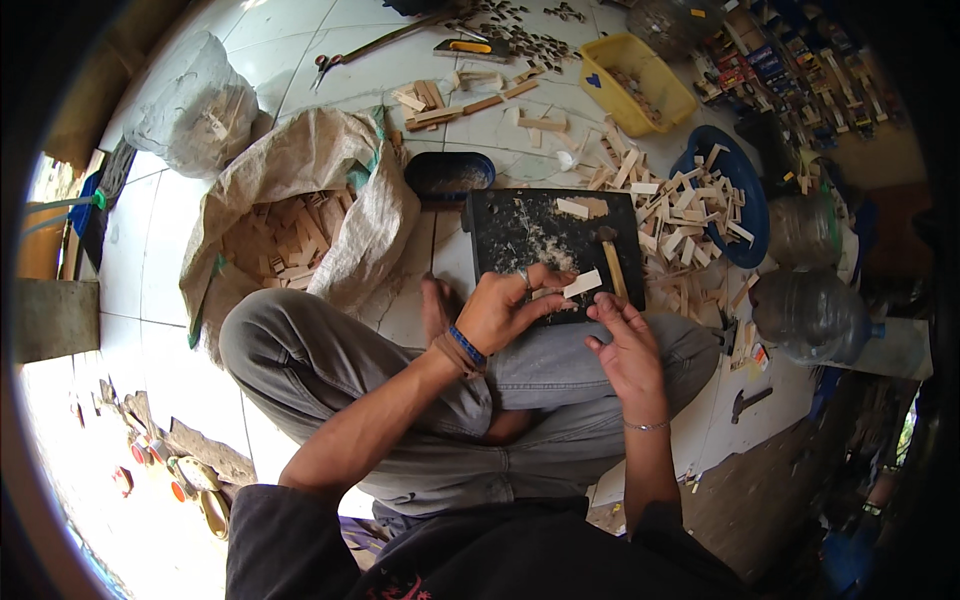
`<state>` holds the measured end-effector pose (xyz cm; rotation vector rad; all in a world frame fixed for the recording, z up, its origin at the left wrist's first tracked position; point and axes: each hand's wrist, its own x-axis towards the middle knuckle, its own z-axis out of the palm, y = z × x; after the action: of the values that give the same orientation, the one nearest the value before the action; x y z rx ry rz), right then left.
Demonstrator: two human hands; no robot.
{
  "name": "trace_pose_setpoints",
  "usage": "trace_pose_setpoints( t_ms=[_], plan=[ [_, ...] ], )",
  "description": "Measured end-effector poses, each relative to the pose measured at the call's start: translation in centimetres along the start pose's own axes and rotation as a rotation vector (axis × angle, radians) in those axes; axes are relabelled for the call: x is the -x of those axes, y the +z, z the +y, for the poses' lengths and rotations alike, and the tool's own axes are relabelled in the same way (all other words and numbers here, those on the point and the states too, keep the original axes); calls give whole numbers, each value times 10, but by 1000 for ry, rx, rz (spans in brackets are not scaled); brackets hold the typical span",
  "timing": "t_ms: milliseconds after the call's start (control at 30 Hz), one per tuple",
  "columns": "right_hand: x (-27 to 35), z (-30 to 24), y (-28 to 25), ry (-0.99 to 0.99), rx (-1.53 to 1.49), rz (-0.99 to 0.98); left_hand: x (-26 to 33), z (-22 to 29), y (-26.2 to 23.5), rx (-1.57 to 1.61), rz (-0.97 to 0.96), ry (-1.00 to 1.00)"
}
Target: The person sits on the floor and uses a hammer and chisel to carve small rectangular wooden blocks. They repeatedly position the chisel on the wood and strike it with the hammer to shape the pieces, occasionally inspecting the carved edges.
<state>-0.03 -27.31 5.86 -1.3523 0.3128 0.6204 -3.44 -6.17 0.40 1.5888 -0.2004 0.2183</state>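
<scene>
My left hand (497, 312) pinches a small pale wooden block (582, 284) between thumb and fingers, over the near edge of a black work board (497, 235). Just right of the block is my right hand (629, 350), its thumb and fingers apart and the fingertips close to the block's end. Whether they touch it, I cannot tell. A hammer (616, 268) with a wooden handle lies along the right side of the board. Another wooden block (573, 208) rests near the far edge, among sawdust.
Right of the board, loose wooden blocks (655, 225) spill beside a blue basin (757, 215). A woven sack (375, 215) of wood pieces stands left, with a dark blue tray (450, 188) nearby. Farther back are a yellow tub (612, 105) and scissors (322, 68). A second hammer (748, 402) lies right.
</scene>
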Motion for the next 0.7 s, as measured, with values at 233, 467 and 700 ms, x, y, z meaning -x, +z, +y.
trace_pose_setpoints(
  t_ms=[233, 467, 700],
  plan=[
    [5, -4, 8, -153, -100, -36, -1, -1, 1, 22, 12, 0],
    [-13, 3, 29, -721, 710, 154, 0, 1, 0, 31, 4, -32],
    [-21, 9, 37, -925, 890, 157, 0, 2, 0, -10, 29, -18]
  ],
)
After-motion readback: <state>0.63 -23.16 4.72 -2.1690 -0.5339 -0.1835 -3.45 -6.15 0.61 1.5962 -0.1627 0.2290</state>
